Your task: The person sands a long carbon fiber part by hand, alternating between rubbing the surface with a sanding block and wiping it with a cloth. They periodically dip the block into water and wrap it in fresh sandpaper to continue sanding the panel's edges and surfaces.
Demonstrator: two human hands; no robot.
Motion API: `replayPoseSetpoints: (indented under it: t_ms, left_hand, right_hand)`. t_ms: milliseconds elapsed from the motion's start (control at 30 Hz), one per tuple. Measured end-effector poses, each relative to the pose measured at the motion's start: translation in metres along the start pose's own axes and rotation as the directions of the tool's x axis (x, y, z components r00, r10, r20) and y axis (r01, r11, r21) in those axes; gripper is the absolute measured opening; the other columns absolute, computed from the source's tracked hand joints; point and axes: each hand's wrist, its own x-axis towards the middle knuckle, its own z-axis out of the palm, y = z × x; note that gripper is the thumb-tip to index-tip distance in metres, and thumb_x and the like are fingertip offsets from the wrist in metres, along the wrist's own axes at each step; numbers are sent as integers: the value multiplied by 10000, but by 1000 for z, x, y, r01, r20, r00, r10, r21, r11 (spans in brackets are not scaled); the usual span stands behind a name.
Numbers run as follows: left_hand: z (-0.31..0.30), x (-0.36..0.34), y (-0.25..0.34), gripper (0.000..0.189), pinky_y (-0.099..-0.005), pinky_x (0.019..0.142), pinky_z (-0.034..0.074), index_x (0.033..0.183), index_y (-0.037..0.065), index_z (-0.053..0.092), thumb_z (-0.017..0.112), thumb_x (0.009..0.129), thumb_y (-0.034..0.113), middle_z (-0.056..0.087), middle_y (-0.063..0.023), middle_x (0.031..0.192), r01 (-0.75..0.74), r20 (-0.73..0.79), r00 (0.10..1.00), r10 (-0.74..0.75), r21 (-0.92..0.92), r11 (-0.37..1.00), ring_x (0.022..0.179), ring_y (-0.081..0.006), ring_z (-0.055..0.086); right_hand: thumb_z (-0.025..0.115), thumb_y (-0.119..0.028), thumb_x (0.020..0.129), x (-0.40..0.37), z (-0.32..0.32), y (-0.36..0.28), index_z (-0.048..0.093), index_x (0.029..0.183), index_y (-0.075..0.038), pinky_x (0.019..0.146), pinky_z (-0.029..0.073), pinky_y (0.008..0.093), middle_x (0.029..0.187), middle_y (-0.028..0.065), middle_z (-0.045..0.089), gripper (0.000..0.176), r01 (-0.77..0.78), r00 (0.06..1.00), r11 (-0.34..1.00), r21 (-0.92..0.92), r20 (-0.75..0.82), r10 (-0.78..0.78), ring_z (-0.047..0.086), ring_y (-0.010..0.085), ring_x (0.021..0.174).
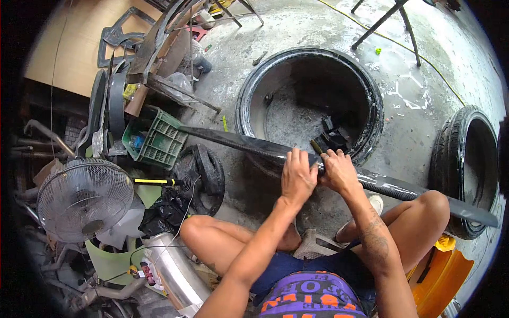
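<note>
A long, narrow, glossy black strip with a carbon-fibre weave lies across the view in front of me, from the green crate side to the far right. My left hand is closed on its middle, fingers curled over the top. Close beside it, my right hand also grips the strip with bent fingers. The undersides of both hands are hidden. Behind the strip stands a large black tyre lying flat, its near edge partly covered. Crumpled black material is inside it, just beyond my right hand.
A standing fan and a green plastic crate are on the left. A metal cylinder lies near my left knee. On the right are another tyre and an orange panel. Metal stand legs rise at the back.
</note>
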Motion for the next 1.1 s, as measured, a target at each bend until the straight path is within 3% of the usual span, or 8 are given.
replayPoseSetpoints:
  t_ms: [233, 333, 533, 633, 800, 933, 1000, 1100]
  left_hand:
    - [-17, 24, -87, 233, -532, 829, 439, 909, 2, 550, 682, 877, 191, 542, -222, 974, 201, -347, 928, -138, 155, 967, 902, -406, 526]
    - [13, 17, -37, 251, -498, 788, 438, 932, 13, 553, 663, 902, 237, 537, -206, 961, -89, -211, 972, 106, 88, 992, 904, -404, 523]
    - [-8, 59, -116, 248, -499, 827, 440, 954, -5, 558, 638, 922, 228, 547, -218, 985, 131, -330, 940, -91, 101, 986, 945, -420, 535]
    - [16, 42, -52, 256, -503, 834, 441, 943, 0, 561, 668, 897, 228, 552, -222, 978, 43, -197, 980, -31, 56, 998, 930, -424, 543]
    - [5, 49, -82, 253, -498, 839, 441, 995, -8, 586, 655, 919, 223, 568, -219, 985, -51, -18, 998, 52, 23, 998, 921, -411, 554]
    - [-7, 61, -94, 192, -513, 802, 431, 880, 1, 572, 659, 893, 172, 553, -220, 894, 159, -292, 948, -130, 77, 984, 881, -403, 535]
    - [14, 43, -48, 194, -525, 807, 428, 896, 13, 569, 654, 894, 188, 544, -212, 933, 51, -23, 998, -50, 40, 998, 877, -407, 527]
    - [18, 34, -43, 240, -491, 805, 442, 927, 14, 579, 691, 868, 218, 560, -201, 928, -66, -97, 993, 62, -35, 997, 915, -405, 550]
  right_hand:
    - [816, -252, 701, 7, 1, 7, 673, 1122, -34, 931, 507, 481, 1105, 147, 655, 496, 79, 997, 996, 37, -29, -78, 608, 369, 1094]
    - [828, -300, 687, 24, 20, 32, 721, 1013, -12, 900, 518, 447, 981, 180, 693, 448, 148, 985, 983, 110, -106, -137, 644, 379, 997]
    - [856, -369, 691, 38, -17, 27, 741, 991, -15, 859, 539, 448, 952, 195, 715, 478, -67, 972, 985, 161, 233, 28, 677, 367, 953]
    - [833, -461, 703, 37, 9, 40, 732, 1019, -43, 840, 546, 469, 957, 169, 714, 534, 192, 975, 980, 56, -121, -184, 671, 385, 938]
    - [853, -426, 705, 32, -22, 19, 676, 1041, -12, 833, 557, 454, 960, 169, 722, 562, 88, 992, 995, 45, 90, -92, 682, 362, 947]
    - [831, -422, 722, 31, -16, 17, 657, 1088, -17, 824, 557, 465, 963, 175, 723, 573, 87, 994, 996, 36, 67, -90, 687, 356, 949]
    - [827, -417, 728, 30, -6, 26, 658, 1091, -20, 823, 557, 467, 965, 176, 722, 564, 101, 994, 994, 47, 43, -103, 686, 356, 952]
    - [821, -409, 738, 30, -9, 22, 665, 1105, -36, 830, 548, 467, 970, 174, 721, 546, 86, 994, 992, 88, 53, -91, 680, 355, 973]
